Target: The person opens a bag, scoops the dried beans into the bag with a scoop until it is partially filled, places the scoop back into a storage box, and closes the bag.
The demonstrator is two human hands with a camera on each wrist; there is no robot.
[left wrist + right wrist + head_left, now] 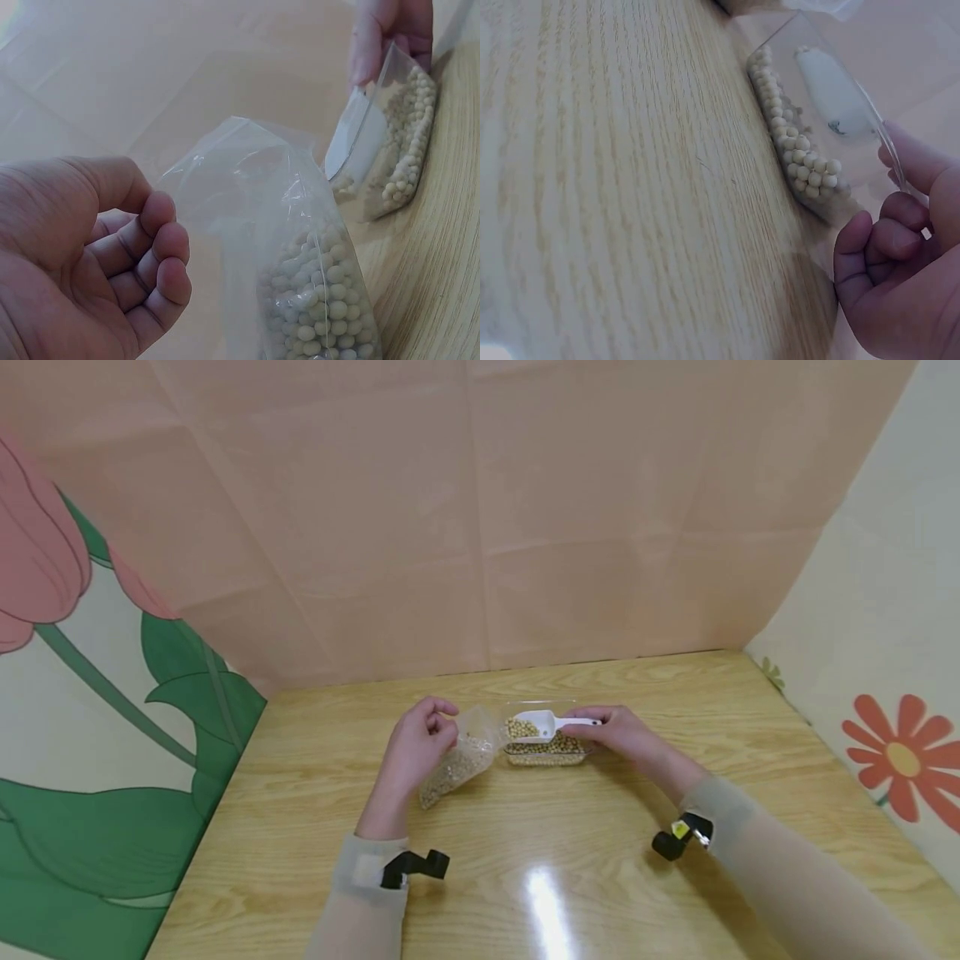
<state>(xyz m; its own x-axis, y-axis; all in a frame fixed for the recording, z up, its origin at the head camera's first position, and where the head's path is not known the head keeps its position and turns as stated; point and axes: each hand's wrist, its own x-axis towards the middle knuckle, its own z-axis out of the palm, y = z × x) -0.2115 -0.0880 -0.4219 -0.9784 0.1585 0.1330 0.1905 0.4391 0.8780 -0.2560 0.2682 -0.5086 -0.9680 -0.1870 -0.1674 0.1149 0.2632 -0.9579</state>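
Note:
My left hand point(423, 739) pinches the upper edge of a clear plastic bag point(461, 766), its fingers curled in the left wrist view. Pale round beans point(326, 319), probably soybeans, fill the lower part of the bag. With my right hand point(618, 733) I hold the handle of a white scoop point(546, 724), level above a clear rectangular container point(542, 702). Beans point(521, 727) lie in the scoop's bowl, which points left towards the bag's mouth. More beans point(810, 166) cover the container's bottom. The container's wall partly hides my right fingertips in the right wrist view.
The wood-grain table point(487, 877) carries the container and touches the bag's lower corner. A pinkish covering point(480, 527) rises behind the table's back edge. Flower-patterned panels stand at the left point(82, 710) and right point(892, 635).

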